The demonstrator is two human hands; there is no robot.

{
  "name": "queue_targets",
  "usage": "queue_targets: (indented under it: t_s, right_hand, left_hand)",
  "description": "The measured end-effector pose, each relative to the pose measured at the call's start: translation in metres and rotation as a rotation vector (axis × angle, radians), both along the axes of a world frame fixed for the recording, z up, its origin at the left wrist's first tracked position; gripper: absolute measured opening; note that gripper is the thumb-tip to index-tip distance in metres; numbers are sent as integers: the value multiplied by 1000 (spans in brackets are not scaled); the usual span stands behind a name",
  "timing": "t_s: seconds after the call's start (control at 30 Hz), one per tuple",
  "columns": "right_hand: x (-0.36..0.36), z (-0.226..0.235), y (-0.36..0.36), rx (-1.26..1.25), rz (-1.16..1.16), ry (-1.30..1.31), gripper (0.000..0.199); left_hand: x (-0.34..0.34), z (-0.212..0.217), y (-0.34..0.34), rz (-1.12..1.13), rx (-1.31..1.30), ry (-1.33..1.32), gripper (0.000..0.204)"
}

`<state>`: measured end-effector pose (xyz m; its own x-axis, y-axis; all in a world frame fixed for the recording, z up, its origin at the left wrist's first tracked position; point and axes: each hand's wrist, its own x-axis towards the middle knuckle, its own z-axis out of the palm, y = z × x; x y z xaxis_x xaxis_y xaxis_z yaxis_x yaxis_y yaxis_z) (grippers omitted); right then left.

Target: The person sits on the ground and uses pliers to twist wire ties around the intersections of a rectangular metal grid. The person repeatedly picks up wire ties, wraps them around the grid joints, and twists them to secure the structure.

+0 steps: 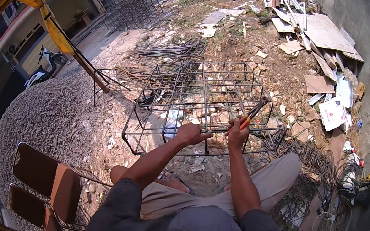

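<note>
Rusty rebar cage lying on rubble, orange-handled pincers raised above

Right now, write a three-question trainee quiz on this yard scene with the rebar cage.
1. True or false: the left hand grips the near top bar of the dark steel rebar cage.
2. What does the right hand hold?
A. orange-handled pliers
B. a hammer
C. a saw
3. Fill in: the brown metal-framed chairs stand to the person's ____.

Key: 1 true; 2 A; 3 left.
</note>
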<state>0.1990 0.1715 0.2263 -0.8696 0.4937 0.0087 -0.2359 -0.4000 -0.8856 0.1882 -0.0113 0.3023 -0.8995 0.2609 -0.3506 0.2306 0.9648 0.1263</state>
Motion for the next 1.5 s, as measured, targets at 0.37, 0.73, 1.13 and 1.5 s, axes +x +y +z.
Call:
queue_targets:
  t_s: [0.37, 0.73, 1.13, 1.5]
  right_hand:
    - [-26, 230, 14, -81, 48, 359, 16]
    - [-99, 250, -25, -92, 69, 258, 15]
    - [-92, 223, 67, -343, -107, 345, 13]
    - [-123, 243, 86, -264, -1, 293, 23]
  left_hand:
    - [-30, 229, -4, -13, 108, 219, 79]
    - [-106, 210, -62, 50, 174, 301, 75]
    - [-117, 198, 24, -267, 68, 525, 81]
    - [-141, 211, 40, -111, 104, 430, 80]
